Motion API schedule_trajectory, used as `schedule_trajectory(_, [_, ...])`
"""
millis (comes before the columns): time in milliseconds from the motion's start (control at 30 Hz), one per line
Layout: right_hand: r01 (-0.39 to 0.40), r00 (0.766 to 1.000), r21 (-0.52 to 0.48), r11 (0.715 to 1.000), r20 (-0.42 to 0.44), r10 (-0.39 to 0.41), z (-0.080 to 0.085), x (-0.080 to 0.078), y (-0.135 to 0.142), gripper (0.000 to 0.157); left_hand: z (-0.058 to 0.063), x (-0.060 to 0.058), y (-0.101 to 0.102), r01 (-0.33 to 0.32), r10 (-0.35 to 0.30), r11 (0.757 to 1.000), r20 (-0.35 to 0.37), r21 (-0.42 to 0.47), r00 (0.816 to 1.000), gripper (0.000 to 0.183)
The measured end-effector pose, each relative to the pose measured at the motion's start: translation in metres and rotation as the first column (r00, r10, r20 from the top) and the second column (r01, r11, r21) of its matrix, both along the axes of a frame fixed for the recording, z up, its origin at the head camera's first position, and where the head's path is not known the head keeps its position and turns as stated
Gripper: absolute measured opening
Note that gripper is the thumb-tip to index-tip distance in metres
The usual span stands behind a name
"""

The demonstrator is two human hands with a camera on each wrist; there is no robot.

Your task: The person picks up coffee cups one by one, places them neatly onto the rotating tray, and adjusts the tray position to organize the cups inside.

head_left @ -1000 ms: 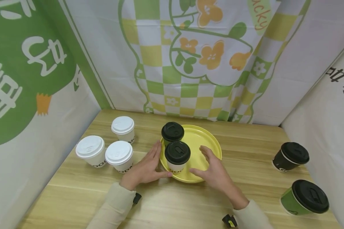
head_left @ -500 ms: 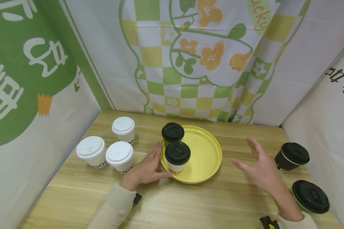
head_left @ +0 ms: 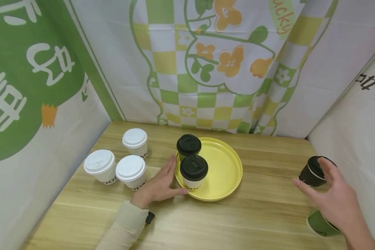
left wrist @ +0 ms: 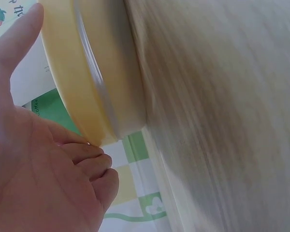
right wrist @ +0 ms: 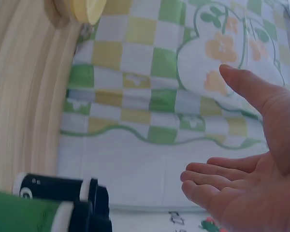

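Observation:
On the wooden table a round yellow plate [head_left: 223,170] bears two paper coffee cups with black lids. The front one is a white cup [head_left: 193,172]; behind it stands a green cup [head_left: 188,146]. My left hand [head_left: 159,185] rests against the plate's left rim, thumb and fingers spread along it; the left wrist view shows fingertips at the yellow rim [left wrist: 70,87]. My right hand [head_left: 339,198], fingers apart and holding nothing, hovers over another green cup [head_left: 322,224], hiding its lid. Just beyond is a black cup [head_left: 310,173], partly covered by the fingers.
Three white-lidded cups stand left of the plate: a rear one [head_left: 135,142], a left one [head_left: 100,166] and a front one [head_left: 131,172] near my left wrist. A checked curtain [head_left: 206,104] hangs behind the table, and a white cloth wall [head_left: 359,146] borders the right.
My right hand has left the yellow plate and travelled right to the two black-lidded cups at the table's right side. The left hand and the plate have stayed put.

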State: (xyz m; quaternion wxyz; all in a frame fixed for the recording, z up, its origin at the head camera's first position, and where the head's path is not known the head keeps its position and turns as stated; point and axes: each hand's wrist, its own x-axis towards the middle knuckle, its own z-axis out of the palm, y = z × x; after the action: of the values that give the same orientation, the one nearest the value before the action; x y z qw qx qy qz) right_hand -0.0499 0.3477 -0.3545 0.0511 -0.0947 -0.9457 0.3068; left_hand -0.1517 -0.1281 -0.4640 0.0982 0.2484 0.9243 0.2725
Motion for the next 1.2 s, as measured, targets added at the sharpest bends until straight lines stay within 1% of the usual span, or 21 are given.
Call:
schedule_trajectory(100, [0.081, 0.997, 0.014, 0.997, -0.001, -0.081, 0.003, 0.005, 0.014, 0.113, 0.0, 0.0, 0.0, -0.001, 0.001, 1.0, 0.0, 0.003, 1.0, 0.127])
schedule_trajectory(200, [0.162, 0.987, 0.014, 0.987, 0.007, -0.162, -0.001, 0.011, 0.023, 0.116, -0.001, 0.0, 0.001, -0.001, 0.001, 1.0, 0.001, 0.004, 1.0, 0.127])
schedule_trajectory(333, [0.26, 0.966, -0.048, 0.965, 0.017, -0.259, -0.013, 0.021, 0.031, 0.116, -0.001, 0.0, 0.001, 0.001, -0.001, 1.0, 0.014, 0.0, 1.0, 0.127])
schedule_trajectory(400, [0.313, 0.95, -0.09, 0.945, 0.032, -0.311, -0.019, 0.024, 0.033, 0.115, 0.0, 0.001, 0.001, 0.001, -0.001, 1.0, 0.02, -0.001, 1.0, 0.127])
schedule_trajectory(500, [0.397, 0.918, -0.13, 0.908, 0.073, -0.391, -0.028, 0.028, 0.037, 0.116, 0.001, 0.001, 0.0, -0.002, 0.002, 1.0, 0.023, -0.006, 1.0, 0.128])
schedule_trajectory(600, [0.466, 0.884, -0.146, 0.873, 0.125, -0.451, -0.034, 0.03, 0.043, 0.118, 0.001, 0.0, 0.0, -0.003, 0.004, 1.0, 0.02, -0.002, 1.0, 0.129])
schedule_trajectory(733, [0.521, 0.848, -0.112, 0.846, 0.186, -0.497, -0.043, 0.033, 0.051, 0.118, 0.001, 0.0, 0.0, -0.003, 0.002, 1.0, 0.02, 0.004, 1.0, 0.128])
schedule_trajectory(800, [0.539, 0.838, -0.116, 0.834, 0.182, -0.515, -0.05, 0.035, 0.052, 0.115, 0.0, 0.0, -0.001, -0.002, 0.001, 1.0, 0.025, 0.004, 1.0, 0.128])
schedule_trajectory(933, [0.571, 0.821, -0.199, 0.796, 0.155, -0.55, -0.067, 0.038, 0.054, 0.111, 0.0, 0.001, -0.001, -0.001, 0.0, 1.0, 0.038, 0.005, 0.999, 0.129])
schedule_trajectory(1000, [0.586, 0.811, -0.226, 0.778, 0.171, -0.56, -0.075, 0.039, 0.058, 0.113, 0.0, 0.0, -0.001, -0.003, 0.003, 1.0, 0.038, 0.0, 0.999, 0.129])
schedule_trajectory(1033, [0.597, 0.802, -0.245, 0.764, 0.187, -0.567, -0.078, 0.038, 0.06, 0.114, 0.0, 0.0, -0.001, -0.005, 0.005, 1.0, 0.042, -0.006, 0.999, 0.129])
schedule_trajectory(1067, [0.602, 0.798, -0.251, 0.758, 0.211, -0.565, -0.081, 0.038, 0.063, 0.115, 0.0, 0.0, -0.001, -0.006, 0.006, 1.0, 0.041, -0.005, 0.999, 0.129])
schedule_trajectory(1133, [0.604, 0.794, -0.246, 0.758, 0.263, -0.548, -0.085, 0.039, 0.068, 0.118, 0.0, 0.0, -0.001, -0.007, 0.007, 1.0, 0.036, -0.003, 0.999, 0.129])
schedule_trajectory(1200, [0.594, 0.796, -0.226, 0.772, 0.302, -0.524, -0.089, 0.039, 0.073, 0.122, 0.0, 0.0, -0.001, -0.008, 0.008, 1.0, 0.038, -0.005, 0.999, 0.129])
